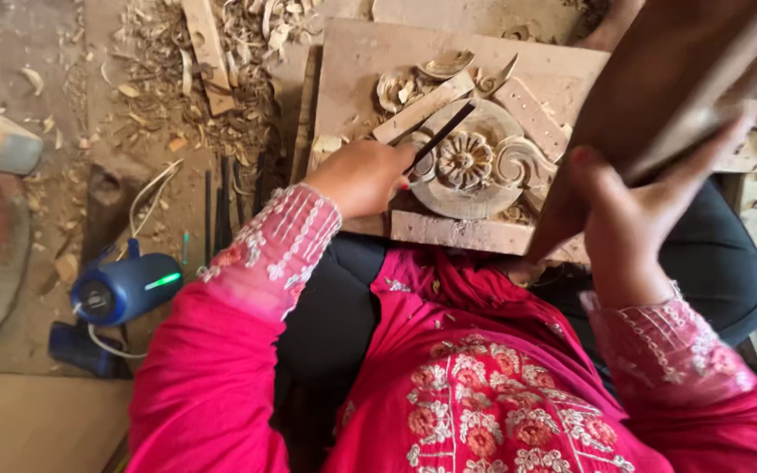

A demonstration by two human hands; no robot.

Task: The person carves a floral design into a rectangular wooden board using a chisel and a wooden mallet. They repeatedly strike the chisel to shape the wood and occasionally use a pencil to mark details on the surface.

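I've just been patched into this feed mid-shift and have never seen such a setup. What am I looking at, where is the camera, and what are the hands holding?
There is no machine here: this is one picture from a camera worn on a person's head, looking down at their own lap and hands. The pink embroidered sleeves belong to that person.

The left hand grips a thin dark chisel, its tip set against a round carved wooden flower piece. That carving rests on a flat wooden board in front of the knees. The right hand holds a large dark wooden mallet, raised and blurred.

To the left, on the dusty floor, lie wood shavings, a row of spare dark chisels and a blue power tool with a white cord.
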